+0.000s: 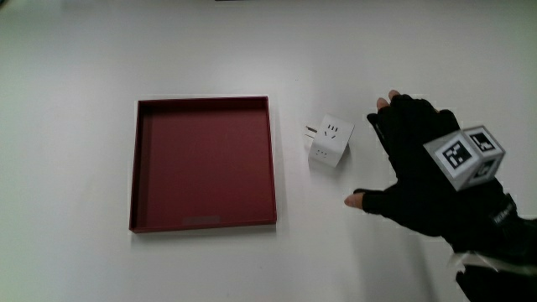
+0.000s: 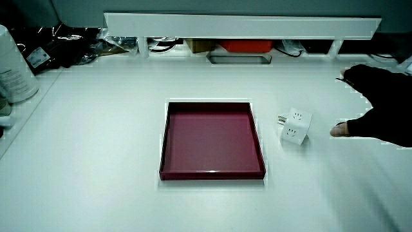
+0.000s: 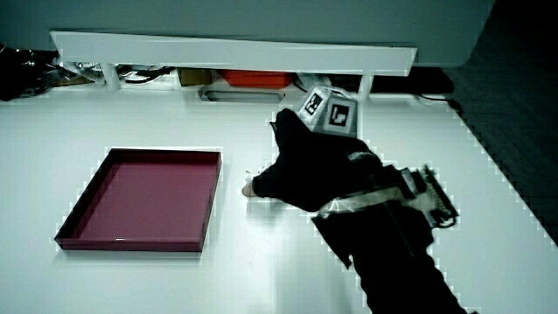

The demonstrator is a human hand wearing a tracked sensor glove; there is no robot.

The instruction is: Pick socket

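Socket (image 1: 330, 141) at rest on the bare table (image 1: 84, 50), just beside the rim of the red tray (image 1: 203, 163) and outside it; a white cube-shaped adapter with plug pins pointing toward the tray and outlet faces turned upward and toward the person; no long axis to speak of, the body being roughly cubic. Hand (image 1: 415, 168) on the side of the socket away from the tray, near it but not touching; thumb and forefinger spread wide, forming an open span that faces the socket, nothing held; patterned cube (image 1: 466, 155) visible on the back of the glove. In a side view the gap between fingertips (image 2: 339, 131) and socket shows plainly; in a side view the hand (image 3: 301, 170) hides the socket altogether. Judged stage: approach, grasp not yet made; the coming move calls for a short advance toward the tray and closure across two opposite faces.
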